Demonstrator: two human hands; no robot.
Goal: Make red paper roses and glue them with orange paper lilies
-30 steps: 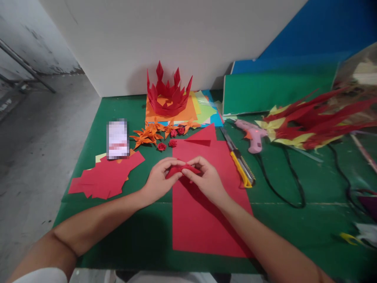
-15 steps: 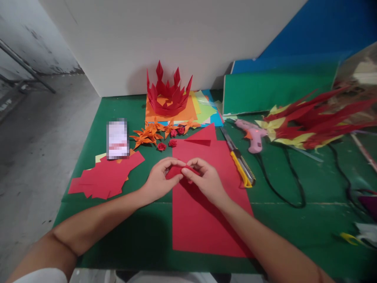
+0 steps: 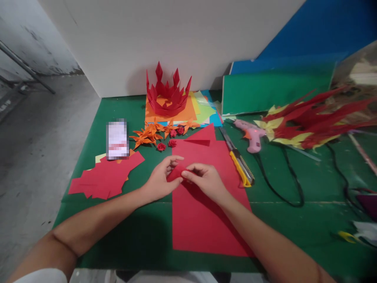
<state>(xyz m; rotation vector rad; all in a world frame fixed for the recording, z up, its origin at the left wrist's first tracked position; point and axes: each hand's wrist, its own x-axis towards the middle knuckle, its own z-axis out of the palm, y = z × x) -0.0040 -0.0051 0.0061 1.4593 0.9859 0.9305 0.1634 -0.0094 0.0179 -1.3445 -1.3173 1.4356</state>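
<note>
Between my hands is a small folded piece of red paper [image 3: 176, 171], held above a large red paper sheet [image 3: 203, 220]. My right hand [image 3: 205, 179] pinches its right side with thumb and fingertips. My left hand [image 3: 163, 175] is curled at its left side, the thumb against the lower edge and the index finger raised off the paper. Just beyond lie small red paper roses [image 3: 161, 146] and orange paper flowers [image 3: 145, 135]. A folded red triangle of paper [image 3: 204, 135] rests at the sheet's top edge.
A red paper crown [image 3: 167, 102] stands on coloured sheets at the back. To the right are a yellow utility knife [image 3: 241, 167], a pink glue gun [image 3: 250, 135] with its cord, and red-yellow paper flames [image 3: 312, 118]. Red paper pieces [image 3: 106, 177] and a blurred-out phone-like rectangle [image 3: 117, 139] lie left.
My left index finger has lifted off the red paper, and more of the folded piece shows. My right hand has kept its pinch. The camera view has shifted very slightly.
</note>
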